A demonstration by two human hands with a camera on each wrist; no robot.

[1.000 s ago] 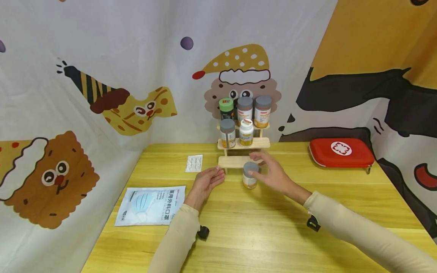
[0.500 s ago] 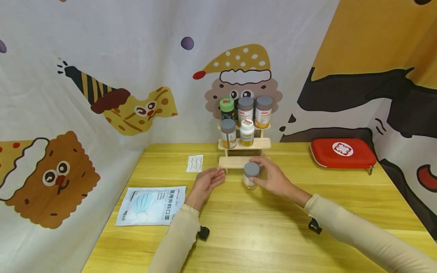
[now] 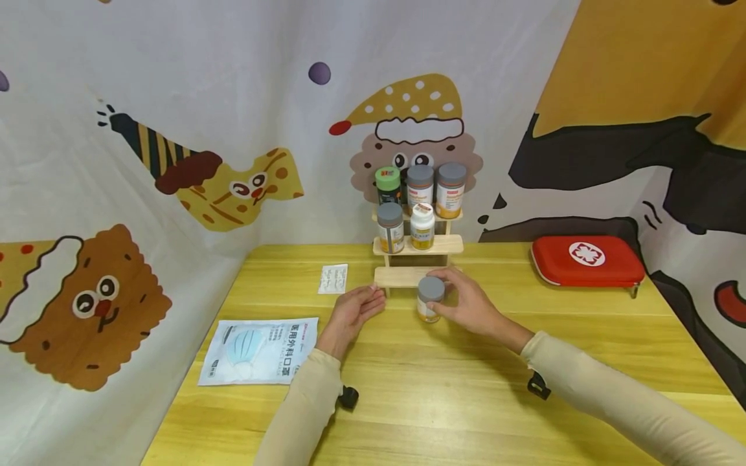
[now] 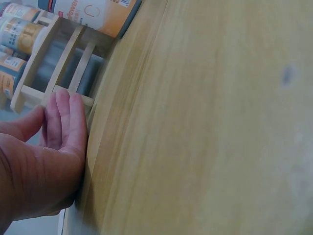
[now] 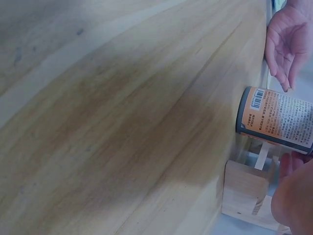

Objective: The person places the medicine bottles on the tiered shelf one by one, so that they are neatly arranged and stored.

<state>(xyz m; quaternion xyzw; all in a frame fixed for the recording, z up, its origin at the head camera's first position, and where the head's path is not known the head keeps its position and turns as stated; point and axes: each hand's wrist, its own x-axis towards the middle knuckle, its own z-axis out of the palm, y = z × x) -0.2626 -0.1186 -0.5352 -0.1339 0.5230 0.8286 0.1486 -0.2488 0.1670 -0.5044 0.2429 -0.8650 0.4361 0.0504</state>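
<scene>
My right hand (image 3: 469, 307) grips a pill bottle (image 3: 430, 304) with a grey cap and an orange-and-white label, thumb in front and fingers behind. The bottle is upright on the table before the lowest step of a small wooden tiered shelf (image 3: 396, 277). The right wrist view shows its orange label with a barcode. My left hand (image 4: 46, 161) pinches the left corner of that lowest step between thumb and fingertips, the other fingers nearly straight. On the middle step are a grey-capped bottle (image 3: 391, 228) and a white bottle (image 3: 422, 226). The top step holds a green-capped bottle (image 3: 388, 184) and two grey-capped ones.
A face mask packet (image 3: 259, 351) lies left of my left forearm. A small white printed card (image 3: 333, 279) is just left of the shelf. At the back right sits a red first-aid case (image 3: 587, 261). A patterned cloth (image 3: 280, 116) hangs behind the table.
My right hand's fingers have come in around the grey-capped bottle from the right. That bottle stays in place in front of the shelf, and my left hand keeps its spot.
</scene>
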